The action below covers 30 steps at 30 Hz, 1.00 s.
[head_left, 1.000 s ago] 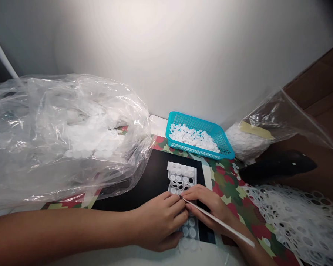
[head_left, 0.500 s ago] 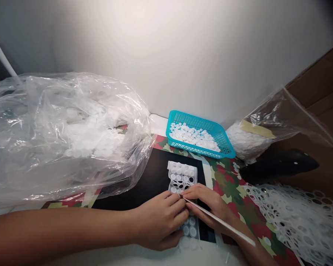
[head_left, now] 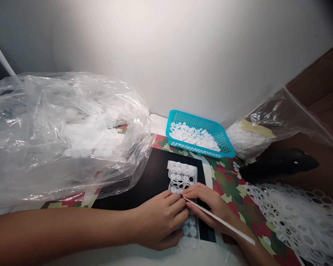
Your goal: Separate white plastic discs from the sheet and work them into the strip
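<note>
A translucent white strip (head_left: 186,170) with rows of round discs and some open holes lies lengthwise on a black mat. My left hand (head_left: 163,218) rests over the strip's left side, fingers bent and closed on it; the fingertips are partly hidden. From the right, my right hand (head_left: 211,205) reaches to the same spot, closed around a thin white stick-like tool (head_left: 224,223). The tool's dark tip meets the strip by the left fingers. Both hands nearly touch. More round discs show on the strip below them.
A turquoise basket (head_left: 199,150) of small white discs stands behind the black mat (head_left: 155,166). Left is a large clear bag (head_left: 72,147) of white pieces. Right are another filled bag (head_left: 246,144), a black object (head_left: 280,164) and punched white sheets (head_left: 308,221) on a camouflage-patterned cloth (head_left: 224,177).
</note>
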### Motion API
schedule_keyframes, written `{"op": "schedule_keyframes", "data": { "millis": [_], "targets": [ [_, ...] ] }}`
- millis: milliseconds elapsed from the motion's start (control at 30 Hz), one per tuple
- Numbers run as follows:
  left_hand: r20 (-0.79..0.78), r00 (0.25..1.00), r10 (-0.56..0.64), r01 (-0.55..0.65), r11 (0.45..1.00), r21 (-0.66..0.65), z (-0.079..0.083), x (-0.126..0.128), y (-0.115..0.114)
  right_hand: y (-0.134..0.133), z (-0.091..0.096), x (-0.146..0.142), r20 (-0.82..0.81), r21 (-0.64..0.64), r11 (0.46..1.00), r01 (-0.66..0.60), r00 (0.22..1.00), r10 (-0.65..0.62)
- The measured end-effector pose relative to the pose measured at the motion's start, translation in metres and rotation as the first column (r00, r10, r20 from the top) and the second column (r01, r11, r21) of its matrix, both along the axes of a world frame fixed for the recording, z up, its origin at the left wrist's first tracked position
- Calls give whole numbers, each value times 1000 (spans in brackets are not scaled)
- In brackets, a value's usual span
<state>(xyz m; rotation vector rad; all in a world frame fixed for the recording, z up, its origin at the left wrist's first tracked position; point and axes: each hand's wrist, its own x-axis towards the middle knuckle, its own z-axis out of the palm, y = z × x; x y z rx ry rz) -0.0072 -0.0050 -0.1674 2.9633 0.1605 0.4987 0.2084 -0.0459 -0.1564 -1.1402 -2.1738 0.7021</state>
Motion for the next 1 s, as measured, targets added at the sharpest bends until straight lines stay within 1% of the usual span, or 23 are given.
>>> {"op": "schedule_keyframes", "data": {
  "millis": [267,400,600,767,1000],
  "targets": [
    [5,1000,-6,6,1000,0,-2,0,0,0,0,0,-8,-31,1000,5,1000,-5],
    [8,1000,-6,6,1000,-8,-2,-1,0,0,0,-1,-25,-27,1000,8,1000,-9],
    [1,1000,-7,7,1000,0,-2,0,0,0,2,-1,-29,-61,998,12,999,-14],
    [2,1000,-9,9,1000,4,-1,0,1,-1,1,0,-21,-65,998,16,1000,-17],
    [2,1000,-7,7,1000,14,-3,0,1,0,2,-2,-25,-63,998,14,1000,-15]
  ]
}}
